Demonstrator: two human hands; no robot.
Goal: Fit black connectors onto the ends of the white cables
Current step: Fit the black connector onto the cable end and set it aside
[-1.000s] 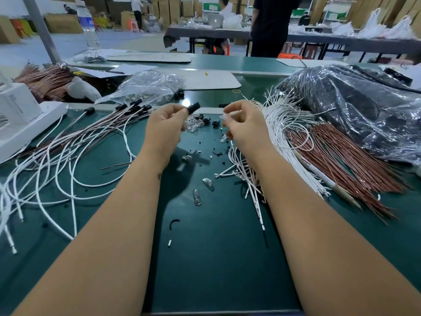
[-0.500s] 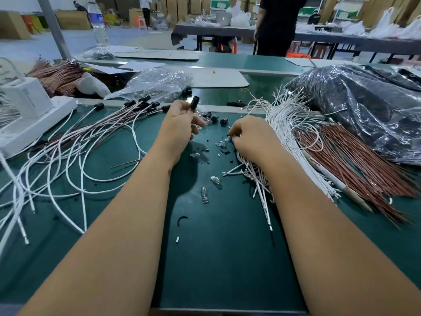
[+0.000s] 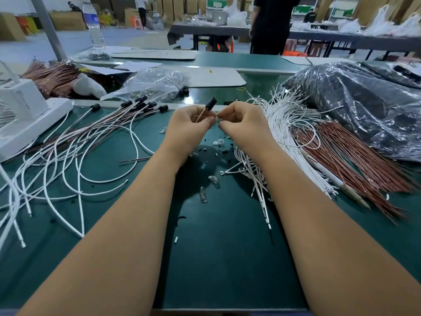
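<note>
The dark green surface (image 3: 218, 258) sits in a large warehouse-like room, with stacked cardboard boxes along the far wall and a long dark table (image 3: 319, 36) behind it, where one person in black (image 3: 271, 23) stands. A clear water bottle (image 3: 93, 26) stands at the far left; its blue label is too blurred to read, and no other writing is legible. The left hand (image 3: 189, 126) is raised above the middle of the surface, its fingers curled round one black connector (image 3: 210, 103) fitted on a thin brownish wire, the connector tilted up and away. The right hand (image 3: 243, 124), just beside it, pinches a small clear part at its fingertips; what it is I cannot tell. To the left lie finished white cables (image 3: 68, 169) in loose loops, about ten with black ends near the far edge. To the right lies a bundle of white cables (image 3: 284, 124), too many to count, beside reddish-brown wires (image 3: 355, 160) and a black plastic bag (image 3: 364, 106). Two small clear bulbs (image 3: 208, 187) lie between the forearms.
</note>
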